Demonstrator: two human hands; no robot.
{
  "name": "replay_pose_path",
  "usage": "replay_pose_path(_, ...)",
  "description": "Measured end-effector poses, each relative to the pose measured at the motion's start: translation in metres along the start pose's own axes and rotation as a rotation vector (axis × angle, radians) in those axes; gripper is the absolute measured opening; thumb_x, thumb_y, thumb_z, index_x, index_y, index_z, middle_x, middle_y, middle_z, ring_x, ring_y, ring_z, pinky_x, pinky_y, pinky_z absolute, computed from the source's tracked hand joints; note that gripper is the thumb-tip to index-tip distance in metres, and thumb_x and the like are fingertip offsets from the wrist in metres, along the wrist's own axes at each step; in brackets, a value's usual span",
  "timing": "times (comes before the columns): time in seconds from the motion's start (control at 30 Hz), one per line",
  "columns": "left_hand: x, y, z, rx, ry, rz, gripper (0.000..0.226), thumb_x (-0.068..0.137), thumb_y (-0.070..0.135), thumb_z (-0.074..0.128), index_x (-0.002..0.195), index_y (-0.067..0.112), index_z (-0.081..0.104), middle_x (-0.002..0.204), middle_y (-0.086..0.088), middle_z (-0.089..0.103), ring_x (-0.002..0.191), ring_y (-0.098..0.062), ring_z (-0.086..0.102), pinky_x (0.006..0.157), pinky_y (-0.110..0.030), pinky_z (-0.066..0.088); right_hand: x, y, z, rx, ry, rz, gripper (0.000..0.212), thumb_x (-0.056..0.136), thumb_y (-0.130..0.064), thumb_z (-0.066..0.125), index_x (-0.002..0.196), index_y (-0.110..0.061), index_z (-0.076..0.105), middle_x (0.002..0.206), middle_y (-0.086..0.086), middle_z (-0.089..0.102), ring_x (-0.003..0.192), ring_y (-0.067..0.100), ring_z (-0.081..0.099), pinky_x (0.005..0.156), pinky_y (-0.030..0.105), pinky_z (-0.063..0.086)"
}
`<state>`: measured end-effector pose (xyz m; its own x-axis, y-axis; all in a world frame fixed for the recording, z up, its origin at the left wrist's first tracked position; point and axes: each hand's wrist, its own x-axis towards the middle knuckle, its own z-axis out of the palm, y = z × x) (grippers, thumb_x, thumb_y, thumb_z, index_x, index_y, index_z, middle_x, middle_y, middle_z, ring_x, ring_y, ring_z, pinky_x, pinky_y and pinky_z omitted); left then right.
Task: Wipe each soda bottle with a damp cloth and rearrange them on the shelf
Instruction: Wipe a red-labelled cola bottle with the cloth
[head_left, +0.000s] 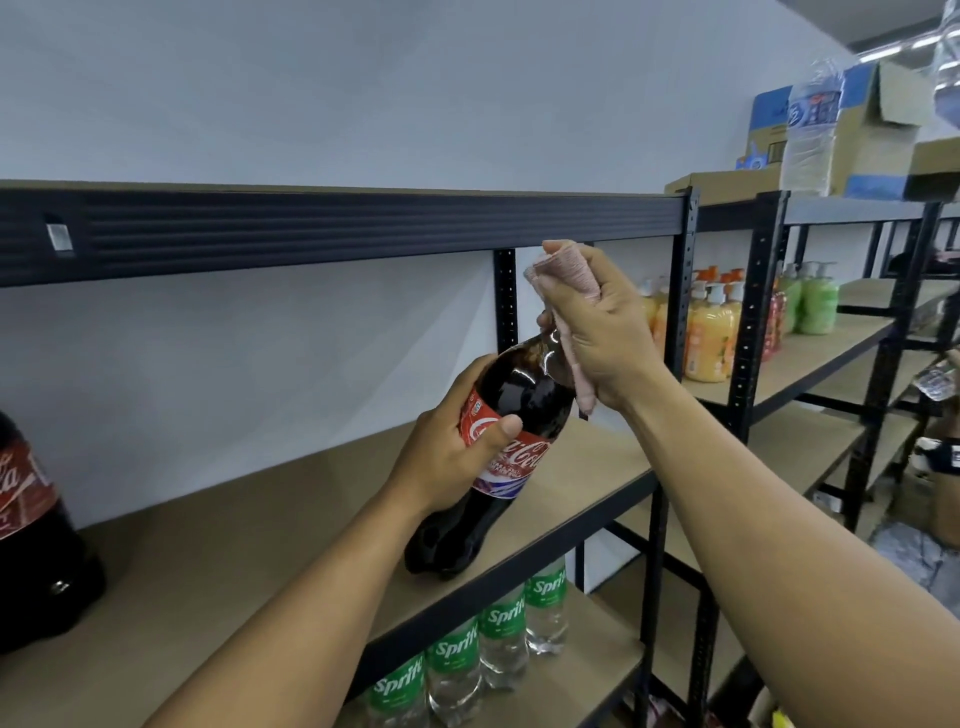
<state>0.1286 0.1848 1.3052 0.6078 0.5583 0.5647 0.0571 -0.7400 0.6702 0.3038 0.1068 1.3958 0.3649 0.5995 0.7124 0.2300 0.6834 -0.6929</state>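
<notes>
Coke bottle (498, 441) tilting on shelf (260, 561), left hand (447, 457) fingers gripping its label, right hand (597, 343) fingers clamping pink cloth (569, 275) around the neck.

Curled left hand (451, 453), curled right hand (598, 336)

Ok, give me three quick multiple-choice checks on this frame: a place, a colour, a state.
1. The Sprite bottles stand: A on the top shelf; B on the lower shelf, under the held cola bottle; C on the floor.
2. The cloth is: A blue; B pink; C green.
3. The held cola bottle is: A tilted; B upright; C lying flat.
B: green labels show beneath its board. B: pink folds in the right hand. A: the left hand leans it, base on the middle shelf.
</notes>
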Motion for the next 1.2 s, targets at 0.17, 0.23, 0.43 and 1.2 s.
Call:
replay_pose_path(0.17, -0.004, 0.005, 0.017, 0.223, 0.120, -0.009, 0.078, 0.084, 0.085, 0.054, 0.151, 0.057, 0.026, 0.133, 0.018, 0.064, 0.112, -0.009, 0.067, 0.092, -0.041, 0.060, 0.009, 0.013, 0.007, -0.278, 0.203, 0.023, 0.016, 0.100, -0.031, 0.064, 0.101, -0.046, 0.068, 0.090, -0.022, 0.069, 0.092, 0.013, 0.067, 0.092, 0.051, 0.059)
replay_pose_path(0.23, -0.005, 0.001, 0.014, 0.190, 0.135, -0.022, 0.083, 0.081, 0.089, 0.051, 0.152, 0.057, 0.024, 0.137, 0.017, 0.062, 0.115, -0.009, 0.066, 0.095, -0.042, 0.060, 0.007, 0.013, 0.009, -0.218, 0.176, 0.006, 0.014, 0.103, -0.032, 0.064, 0.114, -0.041, 0.066, 0.098, -0.019, 0.068, 0.093, 0.011, 0.066, 0.093, 0.048, 0.060)
replay_pose_path(0.43, -0.011, -0.010, -0.003, -0.029, 0.221, -0.005, 0.076, 0.083, 0.078, 0.057, 0.151, 0.050, 0.037, 0.132, 0.023, 0.064, 0.116, 0.002, 0.066, 0.098, -0.036, 0.059, -0.020, 0.028, 0.044, -0.117, 0.154, -0.074, 0.046, 0.102, -0.045, 0.060, 0.145, -0.040, 0.044, 0.132, -0.004, 0.060, 0.108, 0.014, 0.066, 0.097, 0.047, 0.058)
replay_pose_path(1.2, -0.035, -0.030, -0.034, -0.232, 0.543, 0.001, 0.093, 0.078, 0.088, 0.057, 0.149, 0.032, 0.039, 0.130, 0.032, 0.062, 0.121, -0.002, 0.065, 0.092, -0.018, 0.054, -0.136, 0.126, 0.121, -0.130, 0.073, 0.180, 0.050, 0.091, -0.088, 0.031, 0.140, -0.079, 0.025, 0.149, -0.019, 0.056, 0.136, -0.002, 0.053, 0.110, 0.028, 0.046)
